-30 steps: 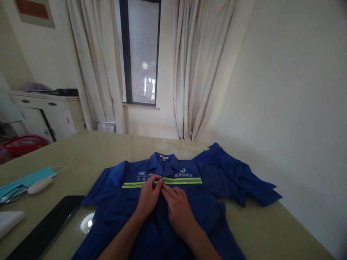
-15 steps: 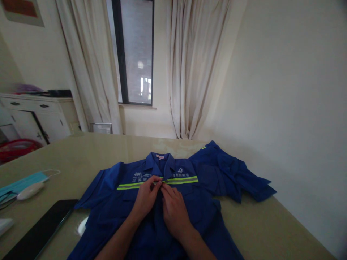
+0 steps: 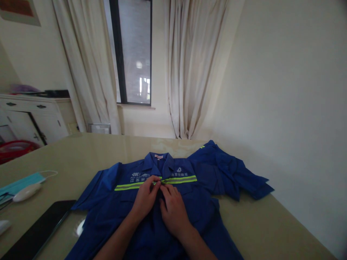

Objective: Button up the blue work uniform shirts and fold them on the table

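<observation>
A blue work shirt [image 3: 114, 202] with a yellow-green reflective stripe lies spread on the beige table [image 3: 94, 151], collar away from me. My left hand [image 3: 145, 200] and my right hand [image 3: 172, 209] meet at the shirt's front opening, on the stripe at chest height. Both have fingers curled, pinching the fabric edges together. What sits between the fingertips is too small to make out. A second blue garment [image 3: 230, 173] lies crumpled to the right, touching the shirt.
On the left of the table lie a dark tablet [image 3: 38, 231], a white mouse [image 3: 25, 192] and a blue face mask [image 3: 18, 183]. Behind are a window, curtains, a white cabinet [image 3: 35, 115] and a red basket [image 3: 15, 148]. A wall runs close on the right.
The view has drifted a little to the right, so things sit further left in frame. Both hands stay pinched at the shirt's front with only small finger movement.
</observation>
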`<state>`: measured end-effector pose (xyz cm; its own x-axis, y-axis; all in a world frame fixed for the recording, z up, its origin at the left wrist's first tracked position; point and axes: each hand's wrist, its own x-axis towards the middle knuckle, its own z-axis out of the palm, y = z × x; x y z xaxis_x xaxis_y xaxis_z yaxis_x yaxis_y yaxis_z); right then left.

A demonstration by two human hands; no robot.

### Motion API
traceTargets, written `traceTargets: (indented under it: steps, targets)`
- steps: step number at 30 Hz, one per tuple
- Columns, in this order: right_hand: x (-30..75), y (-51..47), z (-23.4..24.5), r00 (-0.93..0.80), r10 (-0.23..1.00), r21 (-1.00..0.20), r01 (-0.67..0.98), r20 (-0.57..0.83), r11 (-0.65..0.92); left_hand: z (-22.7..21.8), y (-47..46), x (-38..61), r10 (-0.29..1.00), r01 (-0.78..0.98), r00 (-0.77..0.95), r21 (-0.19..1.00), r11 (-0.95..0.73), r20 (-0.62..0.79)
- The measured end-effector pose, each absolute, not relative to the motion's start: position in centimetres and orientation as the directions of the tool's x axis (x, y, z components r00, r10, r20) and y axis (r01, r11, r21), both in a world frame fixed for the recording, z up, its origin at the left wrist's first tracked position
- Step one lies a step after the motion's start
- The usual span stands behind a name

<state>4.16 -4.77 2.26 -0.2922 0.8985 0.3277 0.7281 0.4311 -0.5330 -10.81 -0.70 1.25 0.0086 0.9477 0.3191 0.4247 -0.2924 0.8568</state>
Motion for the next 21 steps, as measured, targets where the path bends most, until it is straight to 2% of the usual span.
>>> traceTargets:
  steps: [6, 11, 21]
  targets:
    - [4.1, -5.0, 2.4, -0.31, 0.895, -0.505, 0.744, 0.32, 0.438, 1.0, -0.6, -10.8, 0.936, 0.465, -0.096, 0.846, -0.259, 0.339]
    - [4.0, -5.3, 3.0, -0.325, 0.886, -0.543, 0.702, 0.331, 0.461, 0.8, -0.2, -10.9, 0.924, 0.431, -0.205, 0.877, -0.212, 0.324]
    - [3.7, -5.4, 2.9, -0.32, 0.887, -0.573, 0.678, 0.334, 0.46, 0.6, 0.6, -11.5, 0.938, 0.284, -0.222, 0.938, -0.199, 0.266]
